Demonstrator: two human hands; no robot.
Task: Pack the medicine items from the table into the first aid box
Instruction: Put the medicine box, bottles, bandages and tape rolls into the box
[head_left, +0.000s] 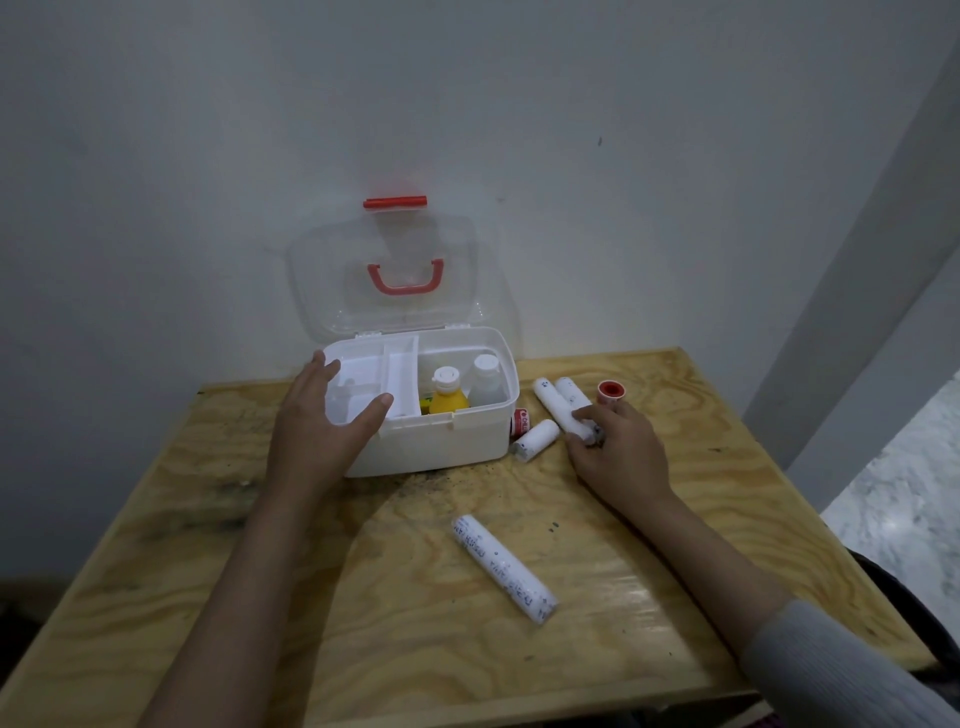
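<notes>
Right fingers (587, 415) clasped on bandage roll (571, 402); left fingers (324, 371) spread over first aid box (441, 441).

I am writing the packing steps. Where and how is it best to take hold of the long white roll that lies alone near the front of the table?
Grip the long white roll around its middle, coming from above with thumb and fingers across its width. It lies flat on the table, slanted, with nothing touching it, so both long sides are free. Probably easiest for the right hand.
</notes>
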